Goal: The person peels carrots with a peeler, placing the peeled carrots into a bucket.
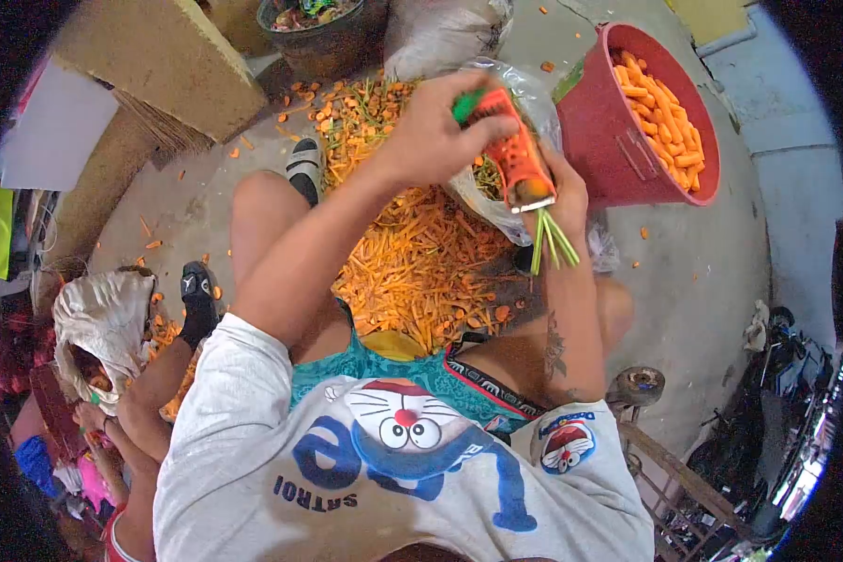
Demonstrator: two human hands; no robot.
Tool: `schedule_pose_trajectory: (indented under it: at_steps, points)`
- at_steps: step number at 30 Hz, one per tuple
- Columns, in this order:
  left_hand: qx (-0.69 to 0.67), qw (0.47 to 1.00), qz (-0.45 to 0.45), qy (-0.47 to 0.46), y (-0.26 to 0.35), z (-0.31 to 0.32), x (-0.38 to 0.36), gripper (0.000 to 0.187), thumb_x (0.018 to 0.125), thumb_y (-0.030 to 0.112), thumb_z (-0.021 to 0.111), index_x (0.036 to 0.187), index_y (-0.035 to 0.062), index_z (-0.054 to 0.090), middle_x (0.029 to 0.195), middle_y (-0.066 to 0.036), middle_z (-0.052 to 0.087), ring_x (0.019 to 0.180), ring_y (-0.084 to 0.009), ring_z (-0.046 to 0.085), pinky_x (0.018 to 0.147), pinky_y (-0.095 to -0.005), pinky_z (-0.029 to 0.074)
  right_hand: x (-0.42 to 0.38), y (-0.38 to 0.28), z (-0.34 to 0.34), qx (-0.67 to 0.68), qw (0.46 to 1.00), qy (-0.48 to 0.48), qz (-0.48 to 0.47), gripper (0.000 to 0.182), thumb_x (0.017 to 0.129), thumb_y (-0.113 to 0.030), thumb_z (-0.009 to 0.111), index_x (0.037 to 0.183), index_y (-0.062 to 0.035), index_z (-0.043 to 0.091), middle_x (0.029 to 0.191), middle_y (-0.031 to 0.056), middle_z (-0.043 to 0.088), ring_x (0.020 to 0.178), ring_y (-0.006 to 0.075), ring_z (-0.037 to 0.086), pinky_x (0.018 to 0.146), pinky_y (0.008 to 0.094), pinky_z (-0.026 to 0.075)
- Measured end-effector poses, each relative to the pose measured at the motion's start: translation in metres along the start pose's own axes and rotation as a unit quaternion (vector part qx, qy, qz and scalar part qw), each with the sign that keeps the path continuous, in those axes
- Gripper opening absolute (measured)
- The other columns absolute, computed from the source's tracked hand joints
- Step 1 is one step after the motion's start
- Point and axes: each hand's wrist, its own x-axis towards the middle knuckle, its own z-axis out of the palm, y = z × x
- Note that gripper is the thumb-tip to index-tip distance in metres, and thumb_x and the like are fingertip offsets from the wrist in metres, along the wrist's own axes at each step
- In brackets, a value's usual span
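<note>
My left hand is closed around a red peeler with dark spots and a green end, its thumb lying across the red face. Just under the peeler's pale lower edge shows the blunt end of a carrot. Cut green stems stick out from it towards my wrist. My right hand grips the carrot from the side; the peeler hides most of it and part of my fingers. Below both hands, a thick heap of orange peelings covers the floor between my legs.
A red bucket of peeled carrots leans at the right. A clear plastic bag sits behind my hands. At the back are a dark tub and a whitish sack. Another person's arm shows at lower left, near a cloth sack.
</note>
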Motion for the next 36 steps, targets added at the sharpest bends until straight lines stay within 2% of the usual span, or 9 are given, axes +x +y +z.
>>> schedule_pose_trajectory:
  at_steps: [6, 8, 10, 14, 22, 28, 30, 32, 36]
  points:
    - [-0.043, 0.973, -0.18, 0.139, -0.03, -0.032, 0.024, 0.014, 0.088, 0.017, 0.076, 0.094, 0.0046, 0.071, 0.081, 0.0, 0.071, 0.072, -0.0112, 0.064, 0.07, -0.0282, 0.053, -0.008, -0.002, -0.006, 0.025, 0.992, -0.123, 0.005, 0.042, 0.105, -0.028, 0.043, 0.129, 0.0036, 0.056, 0.104, 0.0126, 0.067, 0.086, 0.0224, 0.066, 0.072, 0.0347, 0.052]
    - [-0.098, 0.98, -0.118, 0.123, -0.019, -0.009, 0.01, 0.013, 0.089, 0.016, 0.076, 0.094, 0.0058, 0.071, 0.081, 0.0, 0.07, 0.069, -0.0116, 0.063, 0.069, -0.0277, 0.052, -0.003, -0.003, -0.014, -0.026, 0.995, -0.097, 0.014, 0.042, 0.105, -0.03, 0.043, 0.128, 0.0028, 0.058, 0.1, 0.0111, 0.067, 0.083, 0.0204, 0.065, 0.069, 0.0333, 0.051]
    - [0.029, 0.988, 0.153, 0.009, 0.014, 0.009, -0.011, 0.012, 0.089, 0.015, 0.076, 0.093, 0.006, 0.07, 0.081, -0.001, 0.071, 0.069, -0.011, 0.062, 0.068, -0.0277, 0.052, -0.003, -0.003, -0.005, -0.014, 0.997, -0.076, 0.01, 0.044, 0.105, -0.031, 0.044, 0.129, 0.0028, 0.057, 0.098, 0.0099, 0.067, 0.082, 0.019, 0.065, 0.069, 0.0321, 0.051]
    - [-0.056, 0.989, -0.106, 0.086, -0.017, -0.027, 0.018, 0.016, 0.088, 0.018, 0.078, 0.091, 0.0054, 0.068, 0.08, 0.002, 0.069, 0.069, -0.0092, 0.062, 0.066, -0.0269, 0.051, -0.019, -0.008, 0.003, -0.216, 0.973, -0.06, -0.047, 0.046, 0.105, -0.032, 0.044, 0.13, 0.0045, 0.056, 0.096, 0.0096, 0.067, 0.081, 0.0177, 0.065, 0.069, 0.0304, 0.052]
    - [0.018, 0.999, 0.024, 0.018, -0.002, 0.0, -0.009, 0.022, 0.088, 0.022, 0.079, 0.097, 0.0051, 0.069, 0.081, 0.003, 0.067, 0.074, -0.0072, 0.061, 0.069, -0.0267, 0.052, -0.012, 0.001, -0.009, -0.107, 0.99, -0.066, -0.07, 0.041, 0.103, -0.027, 0.047, 0.124, 0.0053, 0.06, 0.105, 0.0147, 0.069, 0.084, 0.0191, 0.067, 0.071, 0.0333, 0.054]
    - [-0.09, 0.976, -0.121, 0.158, -0.002, -0.008, 0.002, 0.014, 0.087, 0.014, 0.077, 0.089, 0.002, 0.071, 0.077, -0.003, 0.073, 0.068, -0.0121, 0.066, 0.067, -0.0311, 0.054, -0.009, -0.008, -0.005, -0.017, 0.993, -0.112, 0.033, 0.041, 0.105, -0.03, 0.044, 0.124, 0.0019, 0.06, 0.097, 0.0113, 0.067, 0.082, 0.0177, 0.064, 0.064, 0.0302, 0.048]
    - [-0.056, 0.997, 0.051, 0.013, 0.019, 0.015, -0.021, 0.015, 0.089, 0.016, 0.077, 0.095, 0.0047, 0.069, 0.08, 0.0, 0.068, 0.074, -0.0085, 0.062, 0.069, -0.0278, 0.052, -0.008, -0.008, -0.004, 0.009, 0.989, -0.141, 0.036, 0.042, 0.105, -0.032, 0.044, 0.125, 0.001, 0.059, 0.097, 0.0103, 0.067, 0.08, 0.0178, 0.063, 0.064, 0.0303, 0.047]
    - [-0.118, 0.992, 0.029, 0.02, 0.02, 0.011, -0.017, 0.015, 0.089, 0.015, 0.077, 0.095, 0.004, 0.069, 0.079, 0.001, 0.068, 0.076, -0.0085, 0.063, 0.07, -0.028, 0.052, -0.025, -0.012, 0.025, -0.065, 0.997, -0.037, -0.025, 0.041, 0.105, -0.033, 0.045, 0.125, 0.0002, 0.059, 0.097, 0.0095, 0.067, 0.078, 0.0175, 0.062, 0.065, 0.0304, 0.047]
    - [-0.07, 0.99, -0.049, 0.108, -0.027, -0.019, 0.014, 0.02, 0.089, 0.02, 0.077, 0.094, 0.0037, 0.067, 0.079, 0.003, 0.066, 0.074, -0.0071, 0.062, 0.068, -0.0265, 0.051, -0.012, -0.008, -0.001, -0.008, 0.997, -0.074, 0.036, 0.042, 0.105, -0.033, 0.047, 0.125, 0.0017, 0.059, 0.102, 0.0111, 0.067, 0.079, 0.018, 0.063, 0.068, 0.0302, 0.048]
